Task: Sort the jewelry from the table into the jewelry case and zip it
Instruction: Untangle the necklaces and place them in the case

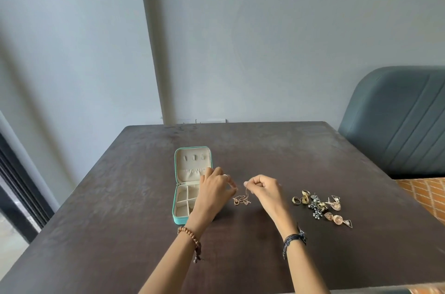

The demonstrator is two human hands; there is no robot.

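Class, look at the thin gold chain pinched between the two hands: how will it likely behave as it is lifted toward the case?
The thin gold chain probably hangs limp: its lower part lies bunched on the table. It looks light, since the right hand and left hand hold it by fingertips only. Its loops may tangle.

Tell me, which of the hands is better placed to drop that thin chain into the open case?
Probably the left hand: it pinches the chain and sits over the case.

Table [252,149] bare beyond case [192,166]; jewelry pile [321,207] blocks rt side.
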